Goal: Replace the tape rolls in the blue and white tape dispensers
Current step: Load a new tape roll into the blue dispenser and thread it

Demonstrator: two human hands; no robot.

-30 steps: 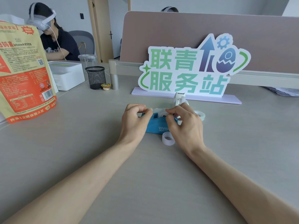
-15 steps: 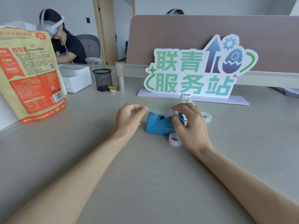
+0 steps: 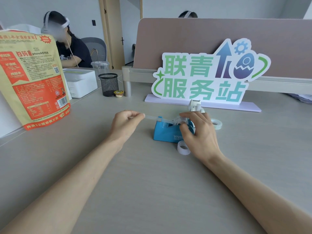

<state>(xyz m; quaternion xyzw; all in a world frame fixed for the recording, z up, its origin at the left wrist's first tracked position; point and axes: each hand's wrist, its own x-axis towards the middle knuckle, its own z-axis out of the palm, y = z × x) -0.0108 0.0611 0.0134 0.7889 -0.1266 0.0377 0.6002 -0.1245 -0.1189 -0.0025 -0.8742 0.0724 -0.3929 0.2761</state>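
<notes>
The blue tape dispenser [image 3: 166, 134] stands on the grey desk at centre. A clear tape roll [image 3: 179, 121] sits in its cradle. My right hand [image 3: 199, 132] covers the dispenser's right end, fingers around the roll. My left hand [image 3: 125, 123] pinches the free end of the tape strip [image 3: 151, 117], stretched leftward over the cutter. The white tape dispenser [image 3: 195, 105] stands just behind, partly hidden by my right hand. One loose roll [image 3: 183, 147] lies in front of the blue dispenser, and a second loose roll [image 3: 216, 124] lies to its right.
A large printed sign [image 3: 207, 78] on a lilac base stands behind the dispensers. At left are a tall orange snack bag [image 3: 32, 78], a white box [image 3: 81, 83], a black mesh pen cup [image 3: 108, 84] and a small yellow-lidded cup [image 3: 118, 94]. A person sits at the far left.
My left hand has moved left, drawing the tape strip out over the cutter. My right hand has stayed on the roll in the blue dispenser.
</notes>
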